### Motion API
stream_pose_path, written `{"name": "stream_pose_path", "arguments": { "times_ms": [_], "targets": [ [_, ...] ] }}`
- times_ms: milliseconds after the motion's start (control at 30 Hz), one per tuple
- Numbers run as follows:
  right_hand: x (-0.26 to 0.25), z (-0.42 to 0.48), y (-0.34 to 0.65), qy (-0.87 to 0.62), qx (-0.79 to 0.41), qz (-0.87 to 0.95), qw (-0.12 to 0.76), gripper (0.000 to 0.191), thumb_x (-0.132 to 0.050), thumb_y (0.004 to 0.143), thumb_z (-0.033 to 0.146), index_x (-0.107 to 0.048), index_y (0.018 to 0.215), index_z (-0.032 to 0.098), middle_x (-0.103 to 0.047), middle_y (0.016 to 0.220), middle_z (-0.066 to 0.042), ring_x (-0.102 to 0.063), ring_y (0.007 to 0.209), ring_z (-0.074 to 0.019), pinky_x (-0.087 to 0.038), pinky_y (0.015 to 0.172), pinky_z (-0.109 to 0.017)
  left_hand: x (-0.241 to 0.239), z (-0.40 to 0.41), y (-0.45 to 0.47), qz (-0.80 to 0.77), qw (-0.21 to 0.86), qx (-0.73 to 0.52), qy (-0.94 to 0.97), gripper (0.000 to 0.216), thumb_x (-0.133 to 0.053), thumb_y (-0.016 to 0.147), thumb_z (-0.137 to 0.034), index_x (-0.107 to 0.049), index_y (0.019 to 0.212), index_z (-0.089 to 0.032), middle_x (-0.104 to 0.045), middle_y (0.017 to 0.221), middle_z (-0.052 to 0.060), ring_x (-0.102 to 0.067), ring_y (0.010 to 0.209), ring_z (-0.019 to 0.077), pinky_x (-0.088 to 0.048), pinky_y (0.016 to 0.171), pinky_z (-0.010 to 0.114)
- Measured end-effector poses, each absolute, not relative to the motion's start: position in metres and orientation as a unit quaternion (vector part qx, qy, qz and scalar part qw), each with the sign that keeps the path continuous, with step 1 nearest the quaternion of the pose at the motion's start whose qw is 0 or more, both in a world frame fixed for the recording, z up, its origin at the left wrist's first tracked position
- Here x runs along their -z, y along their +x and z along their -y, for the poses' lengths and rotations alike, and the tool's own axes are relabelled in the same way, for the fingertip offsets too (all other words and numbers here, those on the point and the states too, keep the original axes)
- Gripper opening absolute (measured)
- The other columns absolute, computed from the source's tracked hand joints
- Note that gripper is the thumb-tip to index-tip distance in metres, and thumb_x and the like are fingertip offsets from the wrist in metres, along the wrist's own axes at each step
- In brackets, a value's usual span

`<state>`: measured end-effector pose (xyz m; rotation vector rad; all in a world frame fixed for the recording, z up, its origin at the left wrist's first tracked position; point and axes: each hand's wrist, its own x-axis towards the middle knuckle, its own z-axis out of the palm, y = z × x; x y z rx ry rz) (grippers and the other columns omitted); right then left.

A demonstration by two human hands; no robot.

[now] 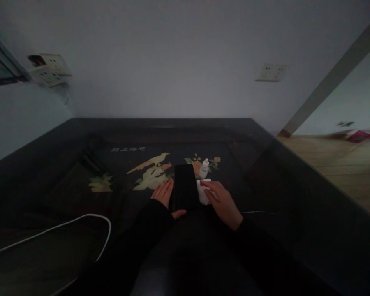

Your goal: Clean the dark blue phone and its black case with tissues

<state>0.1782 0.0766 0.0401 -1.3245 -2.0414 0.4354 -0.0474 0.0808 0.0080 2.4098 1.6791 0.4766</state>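
Note:
A black smartphone (185,187) lies flat on the dark tabletop (259,255), its screen dark. Along its left edge rests my left hand (164,194), fingers stretched out and thumb near the phone's lower edge. My right hand (222,201) is just right of the phone, over a small white sheet (203,193) that looks like paper or tissue. Its index fingertip meets the sheet, and thumb and fingers are apart. Behind the sheet stands a small clear dropper bottle (204,169) with a white cap and label. Part of the sheet is hidden under my right hand.
A white cable (89,215) curves across the table's left side. Bird and flower pictures (152,164) decorate the top. A wall with sockets (271,72) borders the far edge; more sockets (54,68) are at left. Wooden floor (336,164) shows at right.

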Motion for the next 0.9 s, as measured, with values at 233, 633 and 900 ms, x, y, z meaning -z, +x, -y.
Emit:
{"name": "stream_pose_path", "arguments": {
  "times_ms": [233,633,900],
  "targets": [
    [-0.036,-0.087,0.153,-0.536,-0.102,0.793,0.272,0.033,-0.038,0.086,0.019,-0.053,0.113,0.010,-0.055,0.108,-0.014,-0.046,0.098,-0.0234,-0.038,0.087,-0.039,-0.025,-0.092,-0.046,-0.574,0.127,-0.039,0.808,0.121,-0.054,0.046,-0.070,-0.014,0.136,-0.001,-0.009,0.143,0.012,-0.009,0.133,0.0262,-0.011,0.109,0.044],
    [-0.020,-0.097,0.163,-0.544,-0.064,0.809,0.214,0.040,-0.036,0.082,0.008,-0.053,0.116,0.017,-0.053,0.108,-0.010,-0.045,0.091,-0.0204,-0.039,0.076,-0.032,-0.009,-0.095,-0.046,-0.565,0.080,-0.079,0.817,0.114,-0.055,0.049,-0.066,-0.016,0.136,-0.005,-0.017,0.142,0.009,-0.017,0.132,0.0239,-0.012,0.109,0.044],
    [-0.022,-0.092,0.162,-0.550,-0.043,0.811,0.195,0.041,-0.039,0.081,0.013,-0.047,0.121,0.016,-0.051,0.112,-0.011,-0.044,0.096,-0.0229,-0.038,0.078,-0.035,-0.012,-0.097,-0.040,-0.568,0.103,-0.072,0.813,0.116,-0.052,0.049,-0.069,-0.017,0.135,-0.001,-0.019,0.142,0.012,-0.016,0.132,0.0247,-0.012,0.108,0.046]
  ]
}}
